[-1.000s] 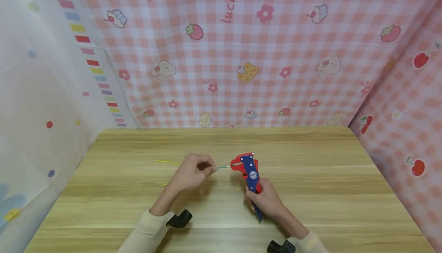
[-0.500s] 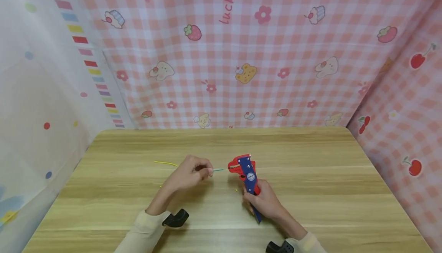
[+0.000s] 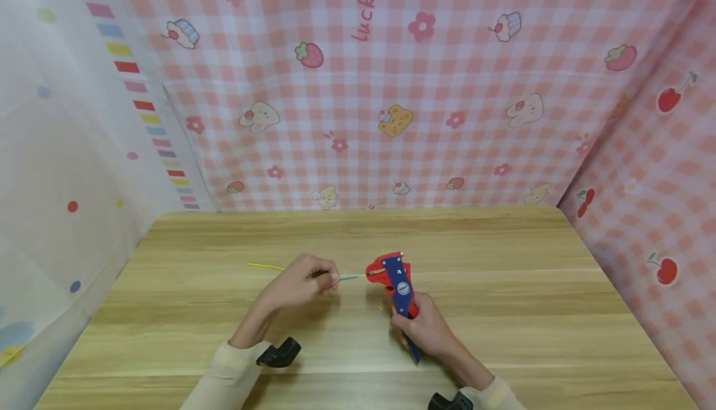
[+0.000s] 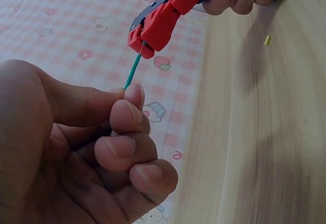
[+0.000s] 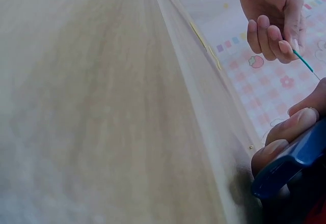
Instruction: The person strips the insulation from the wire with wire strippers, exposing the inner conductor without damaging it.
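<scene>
My left hand (image 3: 306, 279) pinches a green wire (image 3: 350, 277) between thumb and forefinger, the other fingers curled below. In the left wrist view, thin bare metal shows beyond the green insulation, right at the mouth of the wire stripper (image 4: 159, 26), where a small green bit also shows. My right hand (image 3: 426, 326) grips this red and blue wire stripper by its handles, its head pointing left at the wire. In the right wrist view the stripper's blue handle (image 5: 290, 165) lies under curled fingers, and its head is out of frame.
A yellow wire (image 3: 265, 266) lies on the wooden table (image 3: 503, 310) behind my left hand, which partly hides it. One short yellow scrap (image 4: 267, 40) rests on the table below the stripper. Checked cloth (image 3: 358, 87) hangs along the table's far edge.
My left hand has drawn slightly left from the stripper with the green wire, and a short bare length shows at its end. My right hand keeps its grip on the stripper. The head view has shifted slightly.
</scene>
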`<state>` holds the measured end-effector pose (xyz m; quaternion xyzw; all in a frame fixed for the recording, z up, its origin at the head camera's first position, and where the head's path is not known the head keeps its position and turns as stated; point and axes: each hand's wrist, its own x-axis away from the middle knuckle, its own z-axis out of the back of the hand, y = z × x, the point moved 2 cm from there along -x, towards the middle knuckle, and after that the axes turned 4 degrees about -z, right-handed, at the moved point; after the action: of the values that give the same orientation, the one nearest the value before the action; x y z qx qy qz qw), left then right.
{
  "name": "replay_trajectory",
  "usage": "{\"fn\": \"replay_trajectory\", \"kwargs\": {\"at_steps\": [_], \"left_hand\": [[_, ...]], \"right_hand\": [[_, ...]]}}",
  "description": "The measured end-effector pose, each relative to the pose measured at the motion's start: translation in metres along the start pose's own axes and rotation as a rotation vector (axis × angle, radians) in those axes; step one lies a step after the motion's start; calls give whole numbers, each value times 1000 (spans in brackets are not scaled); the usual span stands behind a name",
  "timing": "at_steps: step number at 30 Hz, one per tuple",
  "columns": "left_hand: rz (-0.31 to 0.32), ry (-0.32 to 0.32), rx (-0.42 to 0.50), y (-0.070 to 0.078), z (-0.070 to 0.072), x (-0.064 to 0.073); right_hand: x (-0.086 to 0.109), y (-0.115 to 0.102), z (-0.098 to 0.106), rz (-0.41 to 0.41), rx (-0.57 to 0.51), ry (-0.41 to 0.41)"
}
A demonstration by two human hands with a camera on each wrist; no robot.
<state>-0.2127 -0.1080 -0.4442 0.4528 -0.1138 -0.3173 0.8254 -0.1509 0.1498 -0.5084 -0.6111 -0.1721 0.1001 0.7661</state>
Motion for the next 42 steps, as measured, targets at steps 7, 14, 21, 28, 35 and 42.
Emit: {"fn": "replay_trajectory", "kwargs": {"at_steps": [7,14,21,28,35,42], "left_hand": [[19,-2,26,-1,1,1],[32,1,20,-3,1,1],[29,1,18,-3,1,1],[20,-8,-4,0,2,2],[-12,33,-32,8,-8,-2],[-18,120,-32,7,-22,-5]], "right_hand": [[-1,3,0,12,-5,-4],[-1,2,0,2,-14,-10],[-1,1,1,6,-13,-7],[0,2,1,15,-3,-10],[0,1,2,2,-10,-21],[0,0,0,0,-8,-34]]}}
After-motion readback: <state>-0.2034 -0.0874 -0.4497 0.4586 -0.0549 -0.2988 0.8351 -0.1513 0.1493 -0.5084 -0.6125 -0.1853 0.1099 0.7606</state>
